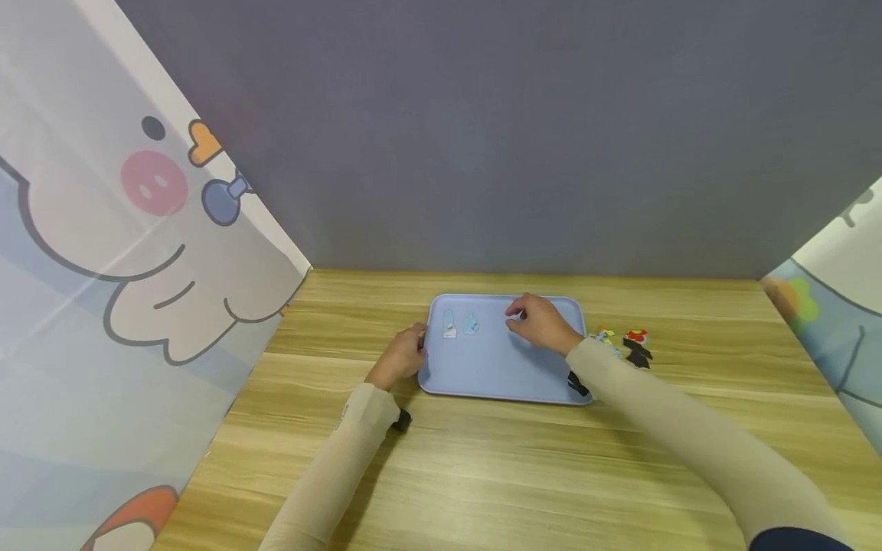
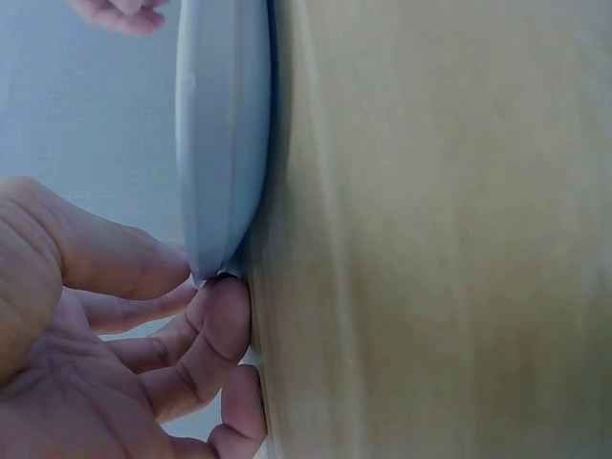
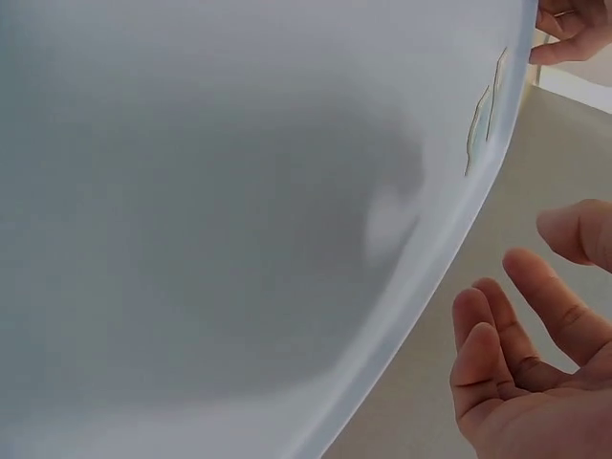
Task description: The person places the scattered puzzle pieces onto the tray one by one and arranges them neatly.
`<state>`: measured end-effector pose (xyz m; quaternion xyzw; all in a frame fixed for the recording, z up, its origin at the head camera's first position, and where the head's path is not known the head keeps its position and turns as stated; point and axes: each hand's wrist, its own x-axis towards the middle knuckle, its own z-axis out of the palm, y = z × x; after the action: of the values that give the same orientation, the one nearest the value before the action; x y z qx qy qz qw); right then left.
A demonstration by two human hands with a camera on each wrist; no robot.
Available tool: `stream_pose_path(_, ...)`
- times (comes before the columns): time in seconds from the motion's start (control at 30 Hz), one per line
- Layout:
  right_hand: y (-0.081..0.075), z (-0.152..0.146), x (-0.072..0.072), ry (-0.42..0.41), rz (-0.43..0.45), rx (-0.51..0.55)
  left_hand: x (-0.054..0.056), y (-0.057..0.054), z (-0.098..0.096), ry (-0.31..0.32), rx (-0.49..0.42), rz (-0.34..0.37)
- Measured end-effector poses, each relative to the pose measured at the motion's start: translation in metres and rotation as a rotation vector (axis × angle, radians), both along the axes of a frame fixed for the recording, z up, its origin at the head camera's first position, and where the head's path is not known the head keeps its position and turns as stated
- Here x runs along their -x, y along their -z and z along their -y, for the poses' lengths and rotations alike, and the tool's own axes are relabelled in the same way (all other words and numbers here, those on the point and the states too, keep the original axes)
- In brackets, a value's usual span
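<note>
The left hand (image 1: 401, 356) pinches the tray (image 1: 482, 375), probably to steady it; the right hand (image 1: 542, 324) hovers above, relaxed and empty. Two flat pieces (image 1: 449, 325) lie between them; loose pieces (image 1: 636, 336) sit right of the right hand, likely for easy reach.

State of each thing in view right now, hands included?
Tray: resting on the table
Left hand: pinching the tray's left edge
Right hand: over the tray, holding nothing
Two pale blue pieces: lying in the tray, apart
Yellow and blue pieces: clustered right of the tray
Red piece: lying right of the tray
Dark pieces: lying near the red piece
</note>
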<state>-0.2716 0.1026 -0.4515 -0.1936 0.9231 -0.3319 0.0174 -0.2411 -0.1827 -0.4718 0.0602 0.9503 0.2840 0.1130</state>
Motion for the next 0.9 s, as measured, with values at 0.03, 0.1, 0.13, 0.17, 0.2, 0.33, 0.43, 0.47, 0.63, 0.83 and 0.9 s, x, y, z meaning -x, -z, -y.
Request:
stream_pose_path(0.03, 0.0, -0.004, -0.001, 0.0, -0.014, -0.001, 0.0, 0.0, 0.0, -0.001, -0.001, 0.001)
stream_pose_path(0.1, 0.0, -0.013, -0.002, 0.0, -0.032, -0.003, 0.0, -0.001, 0.0, -0.004, 0.0, 0.001)
stream_pose_path(0.13, 0.0, -0.017, -0.003, 0.002, -0.042, -0.005, 0.0, -0.001, -0.001, -0.005, 0.003, 0.001)
stream_pose_path(0.17, 0.0, -0.022, -0.004, 0.002, -0.041, -0.003, 0.0, -0.001, -0.001, -0.005, 0.003, 0.0)
stream_pose_path(0.2, 0.0, -0.027, -0.004, 0.003, -0.043, -0.001, 0.0, -0.001, -0.001, -0.007, 0.001, 0.001)
stream_pose_path(0.33, -0.004, -0.045, -0.007, 0.029, -0.026, 0.013, -0.001, -0.001, -0.002, -0.001, 0.0, -0.004)
stream_pose_path(0.43, -0.006, -0.057, -0.01, 0.052, -0.033, 0.015, -0.002, -0.002, -0.002, 0.003, -0.001, -0.007)
stream_pose_path(0.47, -0.006, -0.06, -0.011, 0.057, -0.035, 0.014, -0.002, -0.002, -0.002, 0.0, -0.001, -0.007)
stream_pose_path(0.63, -0.003, -0.073, -0.017, 0.055, -0.063, 0.008, -0.003, -0.003, -0.002, -0.008, 0.001, -0.004)
stream_pose_path(0.83, 0.0, -0.086, -0.024, 0.072, -0.07, 0.017, -0.003, -0.004, -0.002, -0.008, 0.0, 0.005)
stream_pose_path(0.9, 0.002, -0.091, -0.025, 0.086, -0.061, 0.022, -0.002, -0.004, -0.003, -0.007, -0.003, 0.004)
